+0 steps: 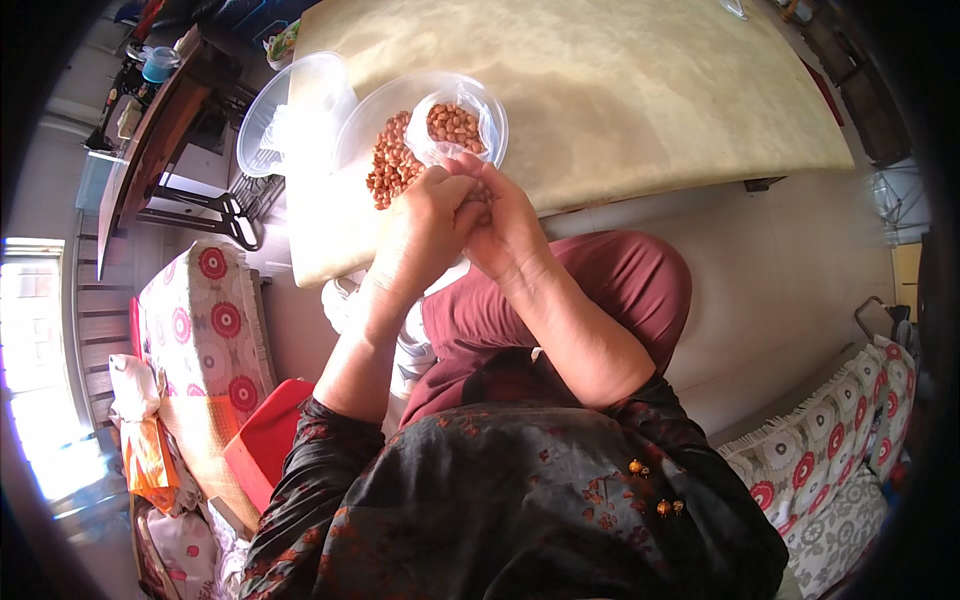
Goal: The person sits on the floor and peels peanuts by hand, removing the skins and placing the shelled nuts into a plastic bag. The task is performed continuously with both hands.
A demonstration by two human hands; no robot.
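Note:
My right hand (504, 225) is cupped palm up, with several red-skinned peanuts (480, 201) lying in it. Over that palm, my left hand (424, 221) has its fingers curled against the peanuts; whether it pinches one is hidden. Both hands are at the near rim of a clear plastic bowl (367, 124). A pile of loose peanuts (394, 161) fills the bowl's left part. On its right sits a whitish plastic bag (491, 124), its mouth spread around more peanuts (454, 126). Left of this bowl, a second clear plastic container (259, 124) holds something white, washed out by glare.
The bowls stand on a pale-topped table (637, 90), whose near edge runs above my knee. To my left are a red plastic stool or box (266, 442) and a flower-patterned covered seat (217, 322). A similar patterned sofa (817, 442) stands right. A darker wooden table (150, 127) is far left.

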